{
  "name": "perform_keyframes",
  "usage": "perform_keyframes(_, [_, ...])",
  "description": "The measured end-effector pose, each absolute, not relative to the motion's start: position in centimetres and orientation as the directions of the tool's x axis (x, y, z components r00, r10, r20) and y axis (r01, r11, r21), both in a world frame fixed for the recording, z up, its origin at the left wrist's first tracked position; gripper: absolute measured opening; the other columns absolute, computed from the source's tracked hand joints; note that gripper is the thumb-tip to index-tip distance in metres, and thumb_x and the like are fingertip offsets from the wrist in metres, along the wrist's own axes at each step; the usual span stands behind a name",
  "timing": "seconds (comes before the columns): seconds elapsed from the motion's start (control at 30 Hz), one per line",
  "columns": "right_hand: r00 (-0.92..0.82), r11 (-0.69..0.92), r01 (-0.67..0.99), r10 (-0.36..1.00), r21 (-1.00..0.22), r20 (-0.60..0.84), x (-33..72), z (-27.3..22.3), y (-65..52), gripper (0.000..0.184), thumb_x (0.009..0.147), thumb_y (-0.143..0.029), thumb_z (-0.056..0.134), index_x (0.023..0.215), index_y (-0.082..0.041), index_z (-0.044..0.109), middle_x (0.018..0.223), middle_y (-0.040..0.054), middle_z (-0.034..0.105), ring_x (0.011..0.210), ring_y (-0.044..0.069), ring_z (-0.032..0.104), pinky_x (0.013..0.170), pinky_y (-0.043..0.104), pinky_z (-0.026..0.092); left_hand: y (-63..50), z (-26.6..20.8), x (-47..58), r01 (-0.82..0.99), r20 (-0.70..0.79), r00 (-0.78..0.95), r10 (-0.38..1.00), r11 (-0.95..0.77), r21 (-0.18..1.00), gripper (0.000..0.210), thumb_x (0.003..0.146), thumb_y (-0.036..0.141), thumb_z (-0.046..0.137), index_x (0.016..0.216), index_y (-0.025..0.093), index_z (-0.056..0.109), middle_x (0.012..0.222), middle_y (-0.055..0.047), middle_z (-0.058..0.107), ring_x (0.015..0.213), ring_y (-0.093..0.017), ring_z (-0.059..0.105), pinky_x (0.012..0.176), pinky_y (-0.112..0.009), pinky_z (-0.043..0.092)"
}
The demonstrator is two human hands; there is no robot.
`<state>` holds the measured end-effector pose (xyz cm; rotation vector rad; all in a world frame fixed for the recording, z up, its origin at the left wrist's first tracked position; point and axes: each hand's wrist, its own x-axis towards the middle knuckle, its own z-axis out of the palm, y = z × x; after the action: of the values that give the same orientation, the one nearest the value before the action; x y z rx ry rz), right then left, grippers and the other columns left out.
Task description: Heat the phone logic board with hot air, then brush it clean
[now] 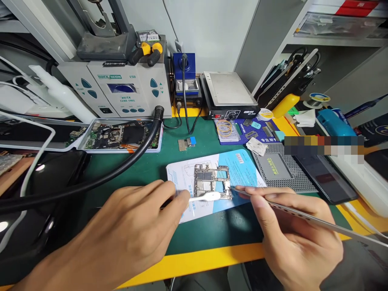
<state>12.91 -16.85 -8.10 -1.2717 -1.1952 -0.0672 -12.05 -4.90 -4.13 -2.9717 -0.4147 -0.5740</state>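
Lying flat, a circuit board (205,176) sits mid-desk (212,238) on a blue-and-white card (242,173), prob. there to keep it off the green surface. L hand (142,224) has its grip clamped on a white, swab-like stick (212,196), thick end over the board's lower edge, maybe to steady it; contact can't be confirmed. R hand's (298,238) grip is closed round a slim metal tool (357,233) w/ a row of holes, pinched nr the tip, presumably for fine control; tip is at the board's R edge. Beyond, a shallow white tray (103,151) holds a dark circuit assembly (115,135) w/ an orange strip (127,147), likely to keep parts together. Blue soldering stand (190,70) carries a small metal dish (195,88) w/ a pale pad (183,86). Round tub (265,114) is lidded, contents hidden; clear plastic box (333,28), upper R, has contents too unclear to ID.
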Motion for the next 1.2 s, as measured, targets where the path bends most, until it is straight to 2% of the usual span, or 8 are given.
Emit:
perform_keyframes(0.07, [0.449,0.374,0.628,0.542,-0.683,0.710,12.9,-8.1,-16.8,0.027,0.094,0.005,0.087,0.097,-0.020,0.077,0.088,-0.0041,0.081,0.080,0.020,0.094,0.081,0.031,0.083,-4.8,-3.9,-12.0,0.284,0.372,0.896,0.243,-0.957,-0.057,0.040,0.094,-0.007,0.059,0.119,0.016,0.079,0.087,-0.001,0.071,0.074,-0.022,0.075,0.053,-0.044,0.041])
perform_keyframes(0.27, [0.450,0.370,0.620,0.555,-0.692,0.700,12.7,-8.2,-17.0,0.027,0.097,0.003,0.086,0.094,-0.022,0.075,0.088,-0.0033,0.083,0.081,0.021,0.094,0.080,0.033,0.083,-4.1,-4.0,-13.0,0.299,0.360,0.899,0.249,-0.950,-0.090,0.025,0.107,0.002,0.063,0.118,0.018,0.080,0.093,-0.003,0.080,0.084,-0.023,0.081,0.055,-0.044,0.040])
perform_keyframes(0.47, [0.475,0.356,0.616,0.544,-0.703,0.692,12.8,-8.2,-16.9,0.025,0.097,-0.002,0.091,0.097,-0.023,0.077,0.085,-0.0031,0.080,0.078,0.024,0.093,0.077,0.039,0.084,-4.4,-4.1,-11.9,0.295,0.373,0.890,0.262,-0.955,-0.033,0.031,0.106,0.001,0.059,0.116,0.020,0.080,0.082,0.001,0.069,0.070,-0.019,0.071,0.057,-0.042,0.044])
perform_keyframes(0.67, [0.485,0.352,0.601,0.554,-0.718,0.677,12.6,-8.1,-16.9,0.024,0.100,-0.006,0.091,0.097,-0.025,0.077,0.084,-0.0009,0.083,0.077,0.027,0.093,0.072,0.043,0.084,-3.9,-3.5,-12.4,0.305,0.391,0.881,0.265,-0.951,-0.042,0.027,0.112,0.008,0.058,0.103,0.022,0.079,0.083,0.000,0.075,0.070,-0.019,0.073,0.054,-0.044,0.044])
perform_keyframes(0.9, [0.486,0.376,0.580,0.553,-0.723,0.677,12.6,-8.2,-16.9,0.025,0.097,-0.001,0.090,0.096,-0.023,0.078,0.087,-0.0017,0.083,0.080,0.023,0.094,0.079,0.037,0.084,-4.5,-4.2,-11.4,0.299,0.388,0.887,0.250,-0.952,-0.068,0.024,0.110,0.006,0.061,0.107,0.022,0.079,0.081,0.001,0.065,0.059,-0.019,0.063,0.051,-0.042,0.043])
perform_keyframes(1.0, [0.492,0.384,0.562,0.558,-0.733,0.669,12.6,-8.2,-16.9,0.026,0.097,0.000,0.090,0.099,-0.023,0.078,0.087,-0.0019,0.084,0.082,0.023,0.094,0.080,0.036,0.084,-4.3,-4.1,-11.7,0.305,0.401,0.880,0.255,-0.950,-0.066,0.026,0.111,0.007,0.059,0.108,0.021,0.080,0.081,0.001,0.068,0.062,-0.020,0.070,0.051,-0.043,0.045])
perform_keyframes(1.1, [0.491,0.374,0.566,0.563,-0.734,0.665,12.7,-8.2,-17.0,0.026,0.099,-0.002,0.089,0.101,-0.024,0.077,0.088,-0.0009,0.086,0.082,0.025,0.094,0.078,0.039,0.084,-3.7,-3.7,-12.3,0.301,0.407,0.880,0.245,-0.951,-0.078,0.026,0.114,0.011,0.058,0.109,0.021,0.082,0.084,-0.001,0.076,0.074,-0.022,0.081,0.051,-0.044,0.044])
perform_keyframes(1.2, [0.498,0.362,0.554,0.577,-0.749,0.648,12.7,-8.2,-17.1,0.026,0.100,-0.003,0.089,0.101,-0.025,0.076,0.089,0.0002,0.087,0.083,0.026,0.094,0.077,0.042,0.084,-3.6,-3.7,-12.3,0.289,0.421,0.877,0.233,-0.954,-0.074,0.025,0.113,0.010,0.059,0.105,0.021,0.080,0.083,-0.001,0.074,0.072,-0.021,0.078,0.051,-0.044,0.045])
